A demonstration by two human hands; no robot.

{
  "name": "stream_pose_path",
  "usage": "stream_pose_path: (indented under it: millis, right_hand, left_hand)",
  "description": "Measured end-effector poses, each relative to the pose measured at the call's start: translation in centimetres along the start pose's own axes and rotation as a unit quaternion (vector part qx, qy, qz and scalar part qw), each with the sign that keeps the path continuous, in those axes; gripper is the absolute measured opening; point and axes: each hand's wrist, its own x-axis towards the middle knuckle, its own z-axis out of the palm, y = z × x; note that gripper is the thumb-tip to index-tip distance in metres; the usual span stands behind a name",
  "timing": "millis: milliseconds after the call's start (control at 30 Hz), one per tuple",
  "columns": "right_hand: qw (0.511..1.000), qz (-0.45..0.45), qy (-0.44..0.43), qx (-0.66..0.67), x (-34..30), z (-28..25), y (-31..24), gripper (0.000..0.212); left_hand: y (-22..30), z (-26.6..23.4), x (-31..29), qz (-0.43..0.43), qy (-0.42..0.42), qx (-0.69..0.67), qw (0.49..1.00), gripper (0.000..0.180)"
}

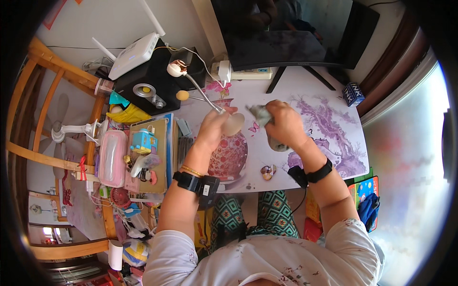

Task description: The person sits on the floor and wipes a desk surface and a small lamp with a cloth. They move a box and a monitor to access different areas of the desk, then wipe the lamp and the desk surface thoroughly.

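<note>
My left hand (213, 127) grips the round head (234, 124) of a white gooseneck desk lamp, holding it over the desk. The lamp's thin bent neck (202, 94) runs up and left to its base near the black box. My right hand (285, 125) is closed around a crumpled grey cloth (259, 113), held right beside the lamp head. Part of the cloth hangs below the palm (278, 145). Both wrists carry black bands. Under the hands lies a desk mat (329, 128) printed with a purple tree and a red patterned vase.
A dark monitor (286, 40) stands at the back on a V-shaped foot. A white power strip (245, 73), black box (152, 78) with a white router (133, 55) on top, pink case (113, 157), small fan and toys crowd the left. A blue box (353, 94) sits far right.
</note>
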Motion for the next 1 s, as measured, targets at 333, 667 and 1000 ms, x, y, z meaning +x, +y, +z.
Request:
stream_pose_path:
  millis: [333, 667, 1000]
  right_hand:
    - [0.631, 0.361, -0.133, 0.674, 1.5, 7.0, -2.3, 0.037]
    - [0.847, 0.304, 0.064, 0.432, 1.3, 11.5, -2.3, 0.032]
    - [0.974, -0.163, 0.143, 0.064, 0.9, 6.5, -3.4, 0.037]
  left_hand:
    - [0.3, -0.3, 1.1, 0.048, 0.032, 0.003, 0.998, 0.027]
    - [-1.5, 0.1, 1.3, 0.133, 0.2, 0.146, 0.96, 0.014]
    - [0.4, -0.3, 0.5, 0.104, 0.08, 0.073, 0.989, 0.023]
